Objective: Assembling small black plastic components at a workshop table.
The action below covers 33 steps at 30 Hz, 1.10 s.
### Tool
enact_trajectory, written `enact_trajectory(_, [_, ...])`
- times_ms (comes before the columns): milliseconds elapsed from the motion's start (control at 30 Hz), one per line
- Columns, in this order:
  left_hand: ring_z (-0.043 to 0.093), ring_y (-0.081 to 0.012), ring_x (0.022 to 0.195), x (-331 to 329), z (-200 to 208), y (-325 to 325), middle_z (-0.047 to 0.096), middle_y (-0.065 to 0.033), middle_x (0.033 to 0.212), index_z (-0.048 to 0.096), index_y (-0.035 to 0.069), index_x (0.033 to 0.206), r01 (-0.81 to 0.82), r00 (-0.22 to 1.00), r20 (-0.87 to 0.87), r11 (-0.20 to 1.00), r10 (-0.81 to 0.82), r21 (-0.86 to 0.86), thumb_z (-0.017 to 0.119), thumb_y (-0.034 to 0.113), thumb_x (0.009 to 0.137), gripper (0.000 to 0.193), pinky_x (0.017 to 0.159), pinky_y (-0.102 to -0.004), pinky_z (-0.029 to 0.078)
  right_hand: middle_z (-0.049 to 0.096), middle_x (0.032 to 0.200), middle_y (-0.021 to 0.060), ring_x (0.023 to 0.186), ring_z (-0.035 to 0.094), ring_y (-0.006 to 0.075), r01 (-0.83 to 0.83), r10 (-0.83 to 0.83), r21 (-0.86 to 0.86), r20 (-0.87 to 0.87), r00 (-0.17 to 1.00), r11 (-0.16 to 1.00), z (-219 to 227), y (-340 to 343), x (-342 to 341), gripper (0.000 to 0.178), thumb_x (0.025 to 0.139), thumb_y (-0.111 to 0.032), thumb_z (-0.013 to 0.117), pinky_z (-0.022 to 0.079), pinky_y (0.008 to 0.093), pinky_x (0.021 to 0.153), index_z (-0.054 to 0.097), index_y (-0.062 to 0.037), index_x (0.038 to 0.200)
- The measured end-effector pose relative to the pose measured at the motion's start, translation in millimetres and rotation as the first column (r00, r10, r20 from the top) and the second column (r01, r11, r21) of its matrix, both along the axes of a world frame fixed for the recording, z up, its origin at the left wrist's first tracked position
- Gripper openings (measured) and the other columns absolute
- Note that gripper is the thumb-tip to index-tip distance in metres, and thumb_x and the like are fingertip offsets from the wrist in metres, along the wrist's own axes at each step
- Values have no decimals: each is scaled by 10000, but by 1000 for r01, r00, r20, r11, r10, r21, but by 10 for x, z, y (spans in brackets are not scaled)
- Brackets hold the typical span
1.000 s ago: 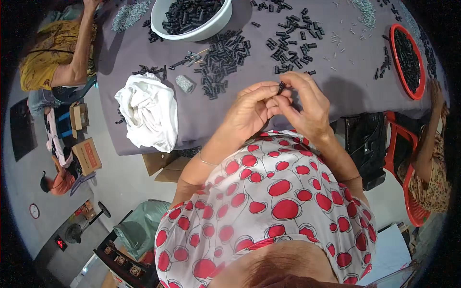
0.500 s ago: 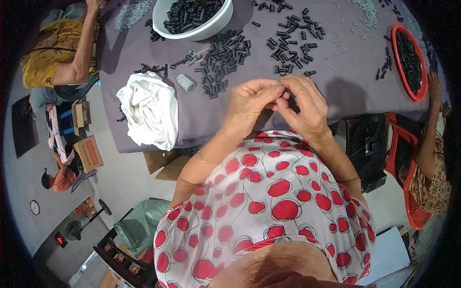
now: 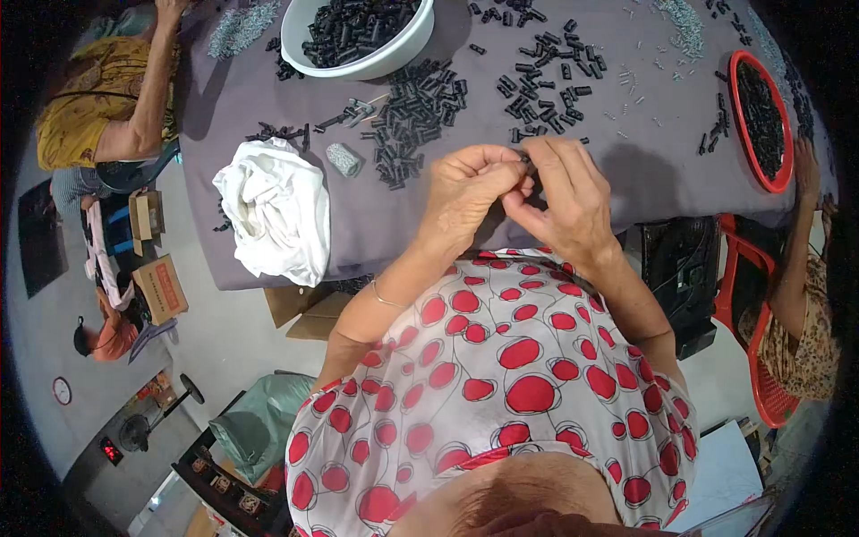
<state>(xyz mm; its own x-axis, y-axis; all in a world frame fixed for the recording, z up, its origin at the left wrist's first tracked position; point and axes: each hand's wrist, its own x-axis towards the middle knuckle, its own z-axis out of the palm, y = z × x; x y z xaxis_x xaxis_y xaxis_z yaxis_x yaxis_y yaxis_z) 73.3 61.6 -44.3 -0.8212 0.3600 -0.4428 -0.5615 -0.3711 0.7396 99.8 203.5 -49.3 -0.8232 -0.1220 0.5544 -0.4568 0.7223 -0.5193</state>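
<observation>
My left hand (image 3: 467,190) and my right hand (image 3: 569,191) meet at the table's near edge. A small black plastic part (image 3: 526,162) is pinched in my left fingertips, mostly hidden by the fingers. The curled fingers of my right hand close over its other side, with the thumb lower down. Just beyond my left hand lies a heap of short black plastic parts (image 3: 413,112). A looser group of similar black parts (image 3: 546,80) spreads beyond my right hand.
A white basin (image 3: 394,61) of black parts stands at the back. Left are a bunched white cloth (image 3: 273,215) and a small grey-white cylinder (image 3: 344,160). Tiny silvery pieces (image 3: 682,31) lie back right, near a red tray (image 3: 787,170). Other people sit at both sides.
My right fingers have shifted slightly and curl further over the black part, while the right thumb has moved down and left. The left hand stays nearly in place; the view has tilted slightly.
</observation>
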Motion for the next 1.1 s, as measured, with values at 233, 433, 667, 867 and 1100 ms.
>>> enact_trajectory(233, [603, -111, 676, -21, 15, -20, 642, -86, 765, 623, -63, 839, 44, 998, -34, 990, -49, -132, 616, 5, 794, 81, 628, -217, 493, 569, 808, 82, 744, 585, 245, 7, -32, 149, 165, 986, 989, 69, -20, 62, 394, 614, -147, 718, 504, 339, 615, 564, -23, 956])
enact_trajectory(433, [607, -110, 680, -39, -53, -42, 648, -88, 774, 625, -62, 846, 78, 994, -65, 987, -88, -142, 617, 11, 796, 89, 630, -217, 496, 572, 796, 87, 719, 597, 242, 34, -60, 173, 143, 988, 984, 14, -24, 72, 381, 624, -172, 724, 513, 337, 596, 566, -16, 934])
enact_trajectory(667, [611, -126, 769, -14, -100, -111, 646, -93, 888, 616, -46, 949, 52, 997, -49, 998, -53, -22, 511, 138, 894, 219, 704, -251, 507, 540, 691, 67, 595, 570, 240, 34, -39, 157, 30, 999, 987, -54, 85, 26, 286, 636, -189, 734, 488, 336, 523, 573, -41, 821])
enact_trajectory(867, [609, -129, 770, 0, -86, -171, 644, -92, 885, 611, -45, 963, 162, 980, -95, 979, -174, -127, 476, 151, 911, 243, 738, -257, 499, 500, 653, 60, 560, 547, 229, -20, 19, 124, 5, 1000, 992, -102, 121, 30, 284, 632, -193, 739, 466, 330, 486, 567, -46, 805])
enact_trajectory(1100, [594, -117, 741, -2, -143, -191, 642, -73, 822, 619, -54, 938, 188, 973, -117, 978, -198, -95, 501, 129, 906, 220, 716, -243, 486, 488, 642, 56, 530, 532, 220, -55, 60, 108, -42, 997, 993, -116, 110, -18, 268, 605, -164, 745, 456, 322, 467, 535, -58, 734])
